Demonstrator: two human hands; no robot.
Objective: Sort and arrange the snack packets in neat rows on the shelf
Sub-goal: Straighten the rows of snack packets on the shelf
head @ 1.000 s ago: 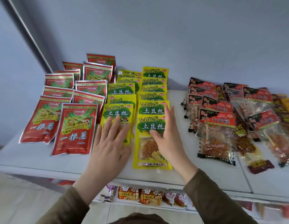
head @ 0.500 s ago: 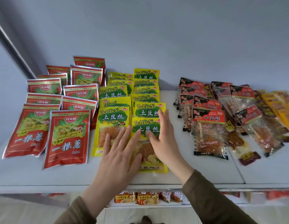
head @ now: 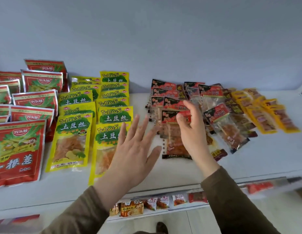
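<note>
Red packets (head: 20, 149) lie in rows at the left of the white shelf (head: 248, 162). Beside them, yellow TuDouSi packets (head: 72, 137) form two neat columns. A looser pile of red-and-black clear packets (head: 174, 142) lies right of centre, with yellow-orange packets (head: 265, 115) fanned out at the far right. My left hand (head: 135, 149) hovers flat with spread fingers over the gap between the yellow and the red-and-black packets, covering part of the front right yellow packet. My right hand (head: 190, 132) is over the front red-and-black packet, fingers loosely bent, holding nothing.
A grey wall rises behind the shelf. Below the front edge, a lower shelf (head: 155, 215) holds more small snack packets (head: 131, 208). Floor and a shoe tip (head: 161, 228) show at the bottom.
Both hands have left the yellow packets and moved right, toward the red-and-black pile. The view has also swung to the right.
</note>
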